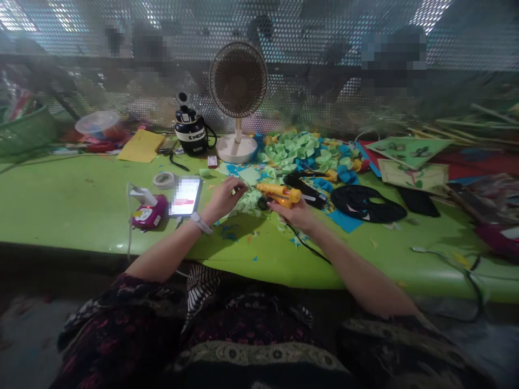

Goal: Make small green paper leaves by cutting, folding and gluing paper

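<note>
My right hand (298,212) is wrapped round a yellow hot glue gun (279,192), its nozzle pointing left. A black cord trails from below my grip toward the table edge. Close to the nozzle tip, my left hand (228,193) is closed in a pinch; whatever is between its fingertips is too small to make out. Beneath both hands lie pale green and blue paper scraps (247,204). A small dark round object (263,203) sits just under the glue gun. Behind it, a heap of folded green, blue and yellow paper pieces (298,151) covers the table.
A desk fan (238,81) and a black flask (191,135) stand at the back. To the left are a phone (186,195), a tape roll (164,179) and a purple power socket (151,212). A black mask-like piece (367,204) and painted cards (413,175) lie right.
</note>
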{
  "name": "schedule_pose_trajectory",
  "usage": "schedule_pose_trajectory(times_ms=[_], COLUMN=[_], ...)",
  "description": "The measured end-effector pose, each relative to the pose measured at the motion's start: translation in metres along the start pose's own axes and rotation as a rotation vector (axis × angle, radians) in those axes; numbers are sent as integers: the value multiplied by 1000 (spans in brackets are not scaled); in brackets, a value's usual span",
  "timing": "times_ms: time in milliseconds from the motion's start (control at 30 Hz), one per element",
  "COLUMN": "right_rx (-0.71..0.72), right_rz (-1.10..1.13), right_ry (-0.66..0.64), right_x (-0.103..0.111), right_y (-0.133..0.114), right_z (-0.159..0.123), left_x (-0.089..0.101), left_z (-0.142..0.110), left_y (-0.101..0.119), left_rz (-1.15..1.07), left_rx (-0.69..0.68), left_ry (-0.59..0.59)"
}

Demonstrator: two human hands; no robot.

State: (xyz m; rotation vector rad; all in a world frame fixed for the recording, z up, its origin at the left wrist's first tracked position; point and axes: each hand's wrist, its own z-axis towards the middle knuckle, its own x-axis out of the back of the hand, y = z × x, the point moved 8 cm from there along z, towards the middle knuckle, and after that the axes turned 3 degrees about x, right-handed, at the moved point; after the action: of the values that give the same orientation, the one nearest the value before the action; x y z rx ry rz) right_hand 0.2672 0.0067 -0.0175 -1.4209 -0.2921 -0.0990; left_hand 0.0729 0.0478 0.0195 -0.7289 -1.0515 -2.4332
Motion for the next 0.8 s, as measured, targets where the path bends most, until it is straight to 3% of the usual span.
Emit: schedule_pose_trajectory(times_ms=[300,800], right_rx=[77,153], right_rz=[-6,-31], right_ry=[-14,20], right_x=[-3,0], right_y=[-11,-11], right_z=[1,4], left_x=[3,1], left_z=[-3,-4], left_y=[13,16], left_rz=[-56,-129], left_rx=[-105,-30], left_ry=[25,-39])
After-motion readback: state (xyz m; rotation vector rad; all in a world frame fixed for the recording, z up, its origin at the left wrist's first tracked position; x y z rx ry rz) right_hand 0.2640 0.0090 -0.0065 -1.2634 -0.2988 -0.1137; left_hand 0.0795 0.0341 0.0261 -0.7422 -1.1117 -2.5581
